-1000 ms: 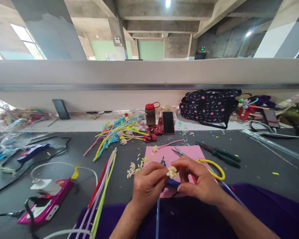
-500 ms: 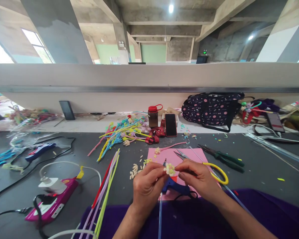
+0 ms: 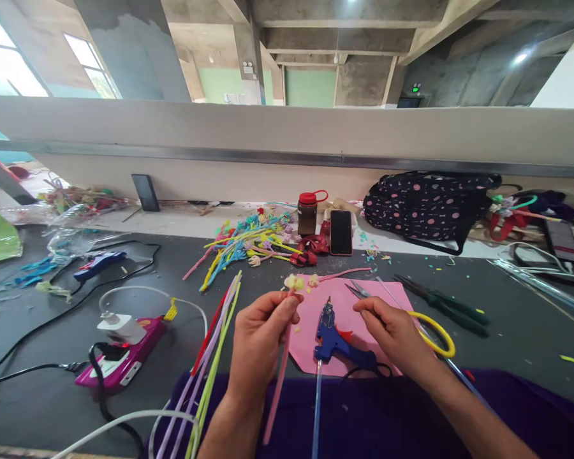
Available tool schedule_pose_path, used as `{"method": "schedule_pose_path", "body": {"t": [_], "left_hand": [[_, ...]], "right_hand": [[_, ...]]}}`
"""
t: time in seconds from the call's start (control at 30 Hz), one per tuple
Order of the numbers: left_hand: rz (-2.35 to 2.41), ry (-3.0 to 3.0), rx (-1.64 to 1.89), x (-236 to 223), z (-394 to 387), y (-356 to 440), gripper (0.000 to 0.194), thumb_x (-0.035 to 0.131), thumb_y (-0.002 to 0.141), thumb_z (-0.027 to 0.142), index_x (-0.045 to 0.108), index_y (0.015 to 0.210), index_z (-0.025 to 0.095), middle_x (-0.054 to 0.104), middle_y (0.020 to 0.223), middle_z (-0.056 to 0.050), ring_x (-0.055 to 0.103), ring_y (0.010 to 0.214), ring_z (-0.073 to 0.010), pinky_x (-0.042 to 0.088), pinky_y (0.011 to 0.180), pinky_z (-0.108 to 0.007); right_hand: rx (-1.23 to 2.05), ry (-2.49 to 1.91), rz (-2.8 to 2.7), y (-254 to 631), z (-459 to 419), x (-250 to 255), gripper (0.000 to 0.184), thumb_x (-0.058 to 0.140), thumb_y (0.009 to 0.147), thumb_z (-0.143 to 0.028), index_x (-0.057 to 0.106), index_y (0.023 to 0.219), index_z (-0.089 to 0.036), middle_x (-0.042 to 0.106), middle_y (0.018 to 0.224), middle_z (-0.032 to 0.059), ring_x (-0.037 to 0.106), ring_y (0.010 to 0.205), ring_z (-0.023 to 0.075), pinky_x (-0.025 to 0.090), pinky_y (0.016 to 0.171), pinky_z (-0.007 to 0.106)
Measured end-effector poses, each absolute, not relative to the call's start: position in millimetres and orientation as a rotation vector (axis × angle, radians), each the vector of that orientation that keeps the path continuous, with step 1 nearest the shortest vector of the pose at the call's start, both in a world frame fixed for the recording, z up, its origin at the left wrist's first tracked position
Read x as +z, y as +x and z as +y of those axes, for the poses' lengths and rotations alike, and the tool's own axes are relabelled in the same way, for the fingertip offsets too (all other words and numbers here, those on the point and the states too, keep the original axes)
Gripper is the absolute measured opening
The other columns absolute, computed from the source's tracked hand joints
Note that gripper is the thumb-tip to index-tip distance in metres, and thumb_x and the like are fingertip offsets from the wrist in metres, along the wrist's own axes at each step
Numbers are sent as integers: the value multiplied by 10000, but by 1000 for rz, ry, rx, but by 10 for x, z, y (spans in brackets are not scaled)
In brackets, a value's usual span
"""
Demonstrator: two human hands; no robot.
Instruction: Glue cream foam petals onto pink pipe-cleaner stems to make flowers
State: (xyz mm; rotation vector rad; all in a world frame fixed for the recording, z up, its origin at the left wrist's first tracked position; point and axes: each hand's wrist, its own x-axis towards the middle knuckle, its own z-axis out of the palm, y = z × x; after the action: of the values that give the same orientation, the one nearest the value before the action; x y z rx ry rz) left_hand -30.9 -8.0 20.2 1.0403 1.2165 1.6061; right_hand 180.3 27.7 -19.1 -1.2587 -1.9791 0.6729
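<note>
My left hand [image 3: 261, 344] is closed in a pinch on a pink pipe-cleaner stem [image 3: 280, 389] that hangs down below the fingers. A small pale-yellow flower [image 3: 294, 282] shows just above the fingertips, at the stem's top. My right hand [image 3: 392, 328] is over the scissors [image 3: 358, 290], thumb and forefinger drawn together with nothing visible between them. Between the hands, a blue glue gun [image 3: 337, 341] lies on a pink sheet [image 3: 309, 347], a clear glue stick [image 3: 317, 408] sticking out of its rear. Another small flower [image 3: 313, 280] with a pink stem lies at the sheet's far edge.
Pliers [image 3: 444, 306] lie at right. Several loose pipe cleaners [image 3: 215, 357] and a magenta power strip [image 3: 124, 357] are at left. Behind are a pile of colored stems [image 3: 249, 245], a bottle [image 3: 307, 213], a phone [image 3: 341, 233] and a dark patterned bag [image 3: 425, 210].
The flower has moved out of the two-handed hold into my left hand, on its pink stem. My right hand has come away from it. The view has tilted and shifted a little.
</note>
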Motion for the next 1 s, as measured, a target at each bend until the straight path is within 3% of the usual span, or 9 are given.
{"method": "schedule_pose_path", "body": {"t": [0.23,0.53,0.7,0.8,0.9,1.0], "left_hand": [[965,804,1459,201,1,-426,182,655,734,297,668,688,121,526,499,28,393,417,-20,264,391,-128],[949,835,1370,127,31,-343,201,655,731,321,679,748,122,601,565,12,296,319,19,157,314,-136],[971,851,1390,118,58,-322,207,650,733,323,675,769,120,597,560,15,325,342,4,167,325,-139],[966,882,1339,94,38,-245,220,640,732,333,671,756,116,601,554,14,310,327,0,159,328,-155],[879,904,1154,38,-11,-120,229,626,726,340,658,705,114,601,527,14,325,313,-12,193,329,-168],[774,897,1012,-20,-55,-17,234,621,717,345,622,648,122,614,562,2,362,333,-23,220,342,-175]], "right_hand": [[675,-1211,-2122,1822,286,-217,178,445,879,-223,576,999,-212,635,878,12,579,668,137,437,605,243],[455,-1309,-2199,1871,357,-274,162,423,894,-253,573,935,-205,633,730,9,590,626,158,426,586,268],[386,-1255,-2284,1863,349,-305,219,448,857,-197,559,1045,-191,652,892,56,622,789,184,462,679,296],[447,-1260,-2283,1845,317,-334,232,458,857,-221,563,1062,-197,671,821,40,633,711,178,472,648,290],[478,-1202,-2265,1835,312,-370,200,433,879,-263,586,996,-208,673,869,43,632,761,185,475,672,288],[513,-1211,-2264,1850,342,-397,205,442,879,-319,609,831,-211,648,708,15,603,639,173,457,576,260]]}}
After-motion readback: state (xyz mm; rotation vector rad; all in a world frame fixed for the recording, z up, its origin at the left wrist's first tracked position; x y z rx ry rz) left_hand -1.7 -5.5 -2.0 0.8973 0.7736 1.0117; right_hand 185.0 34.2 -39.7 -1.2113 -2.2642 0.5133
